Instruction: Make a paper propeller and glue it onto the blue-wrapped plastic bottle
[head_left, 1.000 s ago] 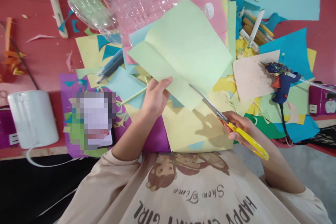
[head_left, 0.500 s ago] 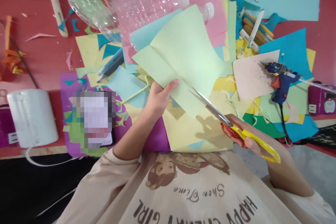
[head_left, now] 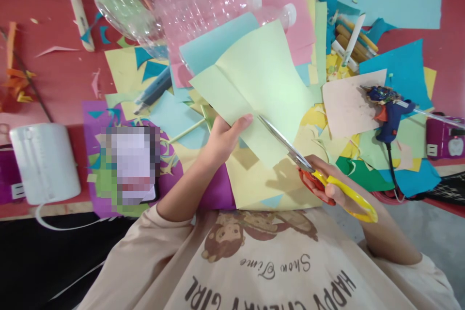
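Observation:
My left hand (head_left: 228, 138) pinches the lower left part of a pale green sheet of paper (head_left: 271, 75), its thumb on top and its other fingers underneath. A crease or cut line runs through the sheet from its upper left edge toward the blades. In my right hand (head_left: 329, 179) is a pair of scissors (head_left: 303, 161) with yellow and red handles, my fingers wrapped round the grips. The blades point up and left over the paper, the tip just right of my left thumb. Yellow paper (head_left: 269, 186) lies beneath.
Clear plastic bottles (head_left: 218, 9) lie at the back. A blue glue gun (head_left: 390, 111) with its cord rests on a pale pink card (head_left: 348, 101) at right. On the left are a pixelated phone (head_left: 134, 164) and a white device (head_left: 45, 162). Markers (head_left: 350, 43) and paper scraps are scattered about.
The scissors have moved up and left, so their tip is closer to my left thumb. The green sheet and my left hand have shifted slightly right and down.

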The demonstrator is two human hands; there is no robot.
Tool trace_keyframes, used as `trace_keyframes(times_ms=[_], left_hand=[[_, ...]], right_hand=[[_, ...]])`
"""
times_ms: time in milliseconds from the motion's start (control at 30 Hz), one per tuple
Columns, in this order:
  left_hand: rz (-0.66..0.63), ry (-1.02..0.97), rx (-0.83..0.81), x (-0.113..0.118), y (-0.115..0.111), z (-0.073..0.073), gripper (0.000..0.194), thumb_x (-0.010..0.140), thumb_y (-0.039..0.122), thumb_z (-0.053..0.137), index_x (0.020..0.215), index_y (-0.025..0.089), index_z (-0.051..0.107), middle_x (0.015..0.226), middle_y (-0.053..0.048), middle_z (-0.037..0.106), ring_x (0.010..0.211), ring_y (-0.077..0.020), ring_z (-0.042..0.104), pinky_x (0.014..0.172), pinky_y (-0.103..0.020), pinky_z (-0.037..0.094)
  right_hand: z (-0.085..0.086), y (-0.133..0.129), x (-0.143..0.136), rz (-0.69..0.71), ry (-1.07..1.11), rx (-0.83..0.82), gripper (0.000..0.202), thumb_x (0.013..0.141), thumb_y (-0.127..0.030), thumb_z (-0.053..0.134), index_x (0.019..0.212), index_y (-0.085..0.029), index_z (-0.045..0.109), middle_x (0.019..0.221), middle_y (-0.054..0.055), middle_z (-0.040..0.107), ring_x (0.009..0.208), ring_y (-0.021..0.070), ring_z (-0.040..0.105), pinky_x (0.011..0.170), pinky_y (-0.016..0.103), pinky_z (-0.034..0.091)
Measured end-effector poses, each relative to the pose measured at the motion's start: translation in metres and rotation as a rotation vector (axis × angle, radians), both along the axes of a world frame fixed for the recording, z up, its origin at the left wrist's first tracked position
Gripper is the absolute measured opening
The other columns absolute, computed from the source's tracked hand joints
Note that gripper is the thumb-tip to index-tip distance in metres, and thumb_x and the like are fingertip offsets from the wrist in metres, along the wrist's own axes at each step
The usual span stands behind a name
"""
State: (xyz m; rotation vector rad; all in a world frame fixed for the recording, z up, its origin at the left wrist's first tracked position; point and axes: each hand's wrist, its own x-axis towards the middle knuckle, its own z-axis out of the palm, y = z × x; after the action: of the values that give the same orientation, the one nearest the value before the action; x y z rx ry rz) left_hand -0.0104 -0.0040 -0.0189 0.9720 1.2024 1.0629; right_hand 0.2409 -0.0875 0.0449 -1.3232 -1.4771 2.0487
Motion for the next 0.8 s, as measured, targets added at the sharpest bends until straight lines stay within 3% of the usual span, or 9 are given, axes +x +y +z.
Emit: trace_keyframes(times_ms=[167,433,800], left_hand=[[-0.008,0.001,0.008,-0.0001,0.0003,0.0024,0.039,0.073,0.049,0.069,0.095,0.017,0.069,0.096,-0.006,0.073,0.096,-0.0251,0.068,0.083,-0.036,0.058],[-0.013,0.039,0.009,-0.0001,-0.0001,0.0031,0.036,0.074,0.048,0.067,0.095,0.018,0.068,0.099,-0.006,0.072,0.096,-0.0251,0.067,0.084,-0.037,0.058],[-0.014,0.036,-0.013,0.0000,-0.0003,0.0059,0.032,0.074,0.045,0.066,0.092,0.019,0.069,0.097,-0.005,0.071,0.095,-0.0242,0.067,0.082,-0.035,0.058]], right_hand=[[0.0028,0.0009,-0.0026,-0.037,0.028,-0.111,0.072,0.071,-0.082,0.051,0.109,-0.021,0.049,0.068,-0.005,0.041,0.049,0.0062,0.027,0.039,0.021,0.021],[-0.0070,-0.0047,-0.0039,-0.126,0.040,-0.121,0.073,0.067,-0.081,0.057,0.107,-0.021,0.053,0.069,-0.005,0.041,0.048,0.0046,0.025,0.035,0.018,0.020],[-0.0036,-0.0040,-0.0032,-0.128,0.042,-0.119,0.063,0.069,-0.075,0.061,0.101,-0.021,0.053,0.069,-0.006,0.040,0.048,0.0043,0.027,0.036,0.017,0.022]])
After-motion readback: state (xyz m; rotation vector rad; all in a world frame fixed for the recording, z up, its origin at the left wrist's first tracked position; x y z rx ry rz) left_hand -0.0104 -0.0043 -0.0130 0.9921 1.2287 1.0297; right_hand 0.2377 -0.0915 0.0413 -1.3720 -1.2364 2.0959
